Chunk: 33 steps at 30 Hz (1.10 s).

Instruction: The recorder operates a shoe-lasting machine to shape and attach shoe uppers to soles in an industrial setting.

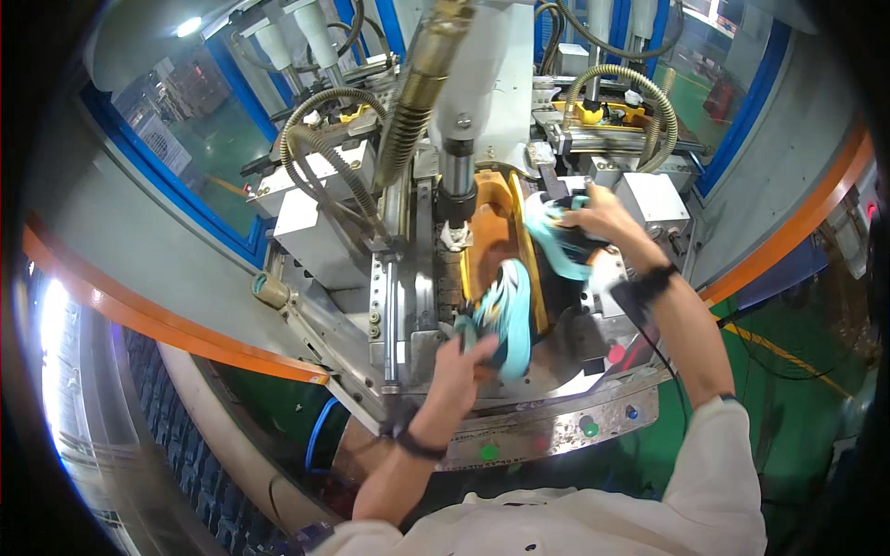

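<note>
My left hand (456, 375) is closed on the dark end of a shoe (515, 320) with a light teal sole and a pale, laced-looking upper. That shoe is held over the near end of an orange-yellow mould (491, 227) in the machine. A second shoe (561, 246), also teal-soled with a dark part, is gripped by my right hand (603, 219) just right of the mould. Both shoes are tilted and partly hidden by my fingers, and the right one is somewhat blurred. A vertical press rod (456, 176) stands over the mould's left side.
Ribbed hoses (320, 139) and metal blocks flank the mould. A control panel (547, 431) with green, red and blue buttons lies along the machine's near edge. An orange-edged guard (185, 324) curves at left; a cable (654, 347) hangs by my right forearm.
</note>
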{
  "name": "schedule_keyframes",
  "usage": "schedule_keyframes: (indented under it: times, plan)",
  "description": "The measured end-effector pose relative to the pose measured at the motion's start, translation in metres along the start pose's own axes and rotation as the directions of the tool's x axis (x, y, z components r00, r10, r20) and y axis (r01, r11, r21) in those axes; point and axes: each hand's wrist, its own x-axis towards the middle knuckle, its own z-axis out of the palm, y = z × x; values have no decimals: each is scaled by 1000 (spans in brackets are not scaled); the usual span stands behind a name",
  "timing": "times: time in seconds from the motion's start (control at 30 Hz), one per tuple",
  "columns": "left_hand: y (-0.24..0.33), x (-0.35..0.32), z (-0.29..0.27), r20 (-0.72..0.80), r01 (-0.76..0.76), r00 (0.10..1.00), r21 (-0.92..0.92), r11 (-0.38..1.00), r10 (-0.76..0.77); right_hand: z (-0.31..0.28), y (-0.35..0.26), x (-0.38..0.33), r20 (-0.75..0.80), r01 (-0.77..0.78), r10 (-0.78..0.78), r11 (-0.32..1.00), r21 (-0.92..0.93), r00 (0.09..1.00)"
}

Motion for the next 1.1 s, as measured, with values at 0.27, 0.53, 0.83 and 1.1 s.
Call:
schedule_keyframes:
  times: [0.27, 0.53, 0.83, 1.1]
  plan:
    - [-33, -225, -119, -356, -209, 866, 379, 901, 351, 214, -55, 50, -168, 121, -158, 970, -210, 973]
    - [-97, -285, -133, -851, -458, 489, -66, 887, 189, 223, -42, 5, -309, 390, -449, 890, -234, 839]
    - [-109, -266, -86, -783, -429, 607, -177, 886, 137, 265, 3, -315, 204, 731, -813, 581, 358, 546]
    - [-139, -282, -81, -606, -62, 529, 671, 739, 595, 349, 63, -319, 462, 777, -752, 601, 185, 471]
